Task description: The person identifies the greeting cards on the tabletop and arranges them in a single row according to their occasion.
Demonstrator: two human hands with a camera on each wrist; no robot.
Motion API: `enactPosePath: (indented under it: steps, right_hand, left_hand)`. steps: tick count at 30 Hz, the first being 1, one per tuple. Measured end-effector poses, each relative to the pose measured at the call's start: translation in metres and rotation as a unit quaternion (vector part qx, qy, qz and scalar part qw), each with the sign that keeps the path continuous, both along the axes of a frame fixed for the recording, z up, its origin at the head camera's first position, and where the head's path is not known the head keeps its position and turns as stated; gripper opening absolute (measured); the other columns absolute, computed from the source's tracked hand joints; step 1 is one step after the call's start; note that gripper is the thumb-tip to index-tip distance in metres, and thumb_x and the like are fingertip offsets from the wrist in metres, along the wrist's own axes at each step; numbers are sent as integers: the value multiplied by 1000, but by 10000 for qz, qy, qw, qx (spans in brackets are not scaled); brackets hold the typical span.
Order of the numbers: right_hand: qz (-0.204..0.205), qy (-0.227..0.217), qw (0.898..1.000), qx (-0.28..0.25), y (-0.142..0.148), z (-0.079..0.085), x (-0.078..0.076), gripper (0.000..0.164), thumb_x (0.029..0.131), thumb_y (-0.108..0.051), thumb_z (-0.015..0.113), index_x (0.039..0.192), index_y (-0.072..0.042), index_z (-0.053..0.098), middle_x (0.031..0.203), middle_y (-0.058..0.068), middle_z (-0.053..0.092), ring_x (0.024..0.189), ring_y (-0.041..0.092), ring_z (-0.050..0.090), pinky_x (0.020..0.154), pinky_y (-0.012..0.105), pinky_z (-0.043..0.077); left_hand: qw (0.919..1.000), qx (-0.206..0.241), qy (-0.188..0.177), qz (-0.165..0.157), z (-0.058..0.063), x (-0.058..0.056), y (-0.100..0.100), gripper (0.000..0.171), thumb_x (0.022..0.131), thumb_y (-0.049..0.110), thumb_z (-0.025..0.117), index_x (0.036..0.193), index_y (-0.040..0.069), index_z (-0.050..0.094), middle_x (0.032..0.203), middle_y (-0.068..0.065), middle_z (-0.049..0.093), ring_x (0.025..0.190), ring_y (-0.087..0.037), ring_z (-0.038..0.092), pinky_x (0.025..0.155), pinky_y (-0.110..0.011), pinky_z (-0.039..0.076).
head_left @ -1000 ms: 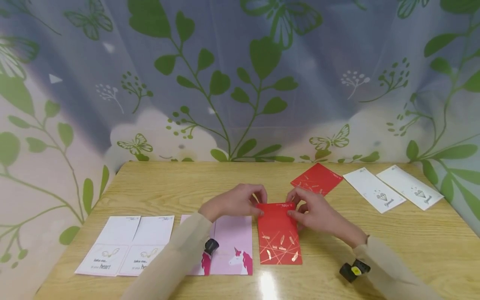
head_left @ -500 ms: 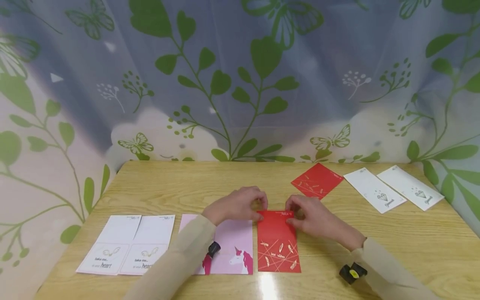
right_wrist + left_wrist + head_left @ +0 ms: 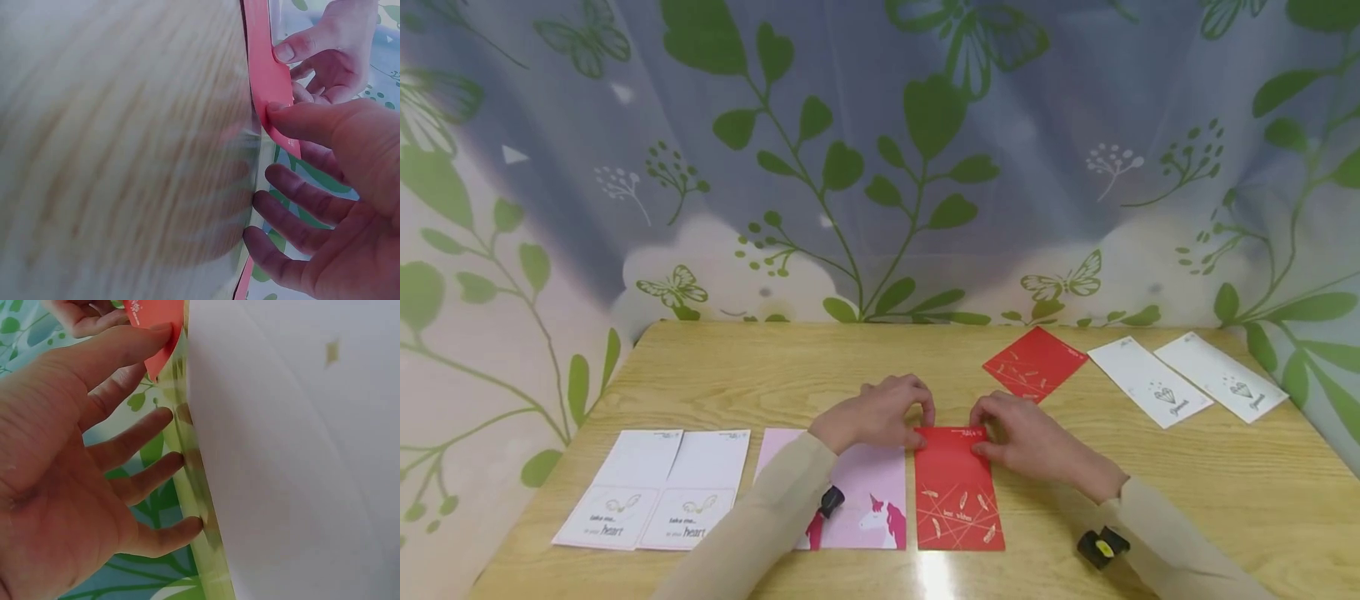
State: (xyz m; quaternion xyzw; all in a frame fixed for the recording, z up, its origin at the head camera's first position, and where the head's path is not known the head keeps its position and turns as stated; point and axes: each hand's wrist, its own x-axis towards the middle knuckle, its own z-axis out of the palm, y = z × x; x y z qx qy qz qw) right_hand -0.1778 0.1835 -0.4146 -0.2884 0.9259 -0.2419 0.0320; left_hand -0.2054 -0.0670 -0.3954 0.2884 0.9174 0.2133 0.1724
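A red card (image 3: 957,492) printed with gold feathers lies on the table, its far edge bent up a little in the wrist views. My left hand (image 3: 883,412) pinches its far left corner between thumb and index finger, the other fingers spread toward the tabletop. At the far right corner my right hand (image 3: 1026,433) pinches the same card in the same manner. Just left of it lie two pink unicorn cards (image 3: 871,500) side by side, partly hidden by my left sleeve. In the right wrist view the red card (image 3: 265,69) curves up under both thumbs.
Two white cards with wings (image 3: 617,492) lie at the left, edges meeting. A second red card (image 3: 1036,363) rests askew behind my right hand. Two white cards with a diamond drawing (image 3: 1150,382) lie at the back right. A patterned curtain (image 3: 880,167) hangs behind the wooden table (image 3: 760,358).
Both hands have drawn the red card a short way toward me, so its near edge now lines up with that of the pink cards. The other cards have stayed put.
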Motion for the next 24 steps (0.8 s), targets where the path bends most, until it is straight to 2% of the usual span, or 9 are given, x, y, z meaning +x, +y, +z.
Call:
enactPosePath:
  steps: [10, 17, 24]
  right_hand:
    - [11, 268, 9990, 351, -3, -2, 0, 24, 83, -22, 85, 100, -19, 68, 95, -7, 64, 86, 9, 53, 79, 31, 53]
    - [201, 248, 9986, 423, -1, -1, -1, 9, 86, -21, 83, 93, -20, 78, 100, -5, 65, 92, 10, 58, 81, 33, 55]
    - [348, 76, 9991, 234, 5, 2, -2, 9, 89, -22, 80, 97, -21, 77, 101, -8, 65, 94, 9, 59, 82, 31, 55]
  left_hand:
    - [9997, -215, 98, -5, -1, 1, 2, 15, 90, 29, 79, 99, 26, 69, 145, -1, 54, 138, -28, 46, 110, -62, 35]
    - [9993, -372, 91, 3, 0, 0, 3, 16, 89, 29, 80, 101, 26, 69, 143, 1, 53, 138, -28, 46, 109, -60, 36]
    - [9991, -403, 0, -138, 2, -4, 3, 9, 92, 32, 76, 99, 29, 71, 145, 0, 53, 140, -29, 45, 111, -68, 33]
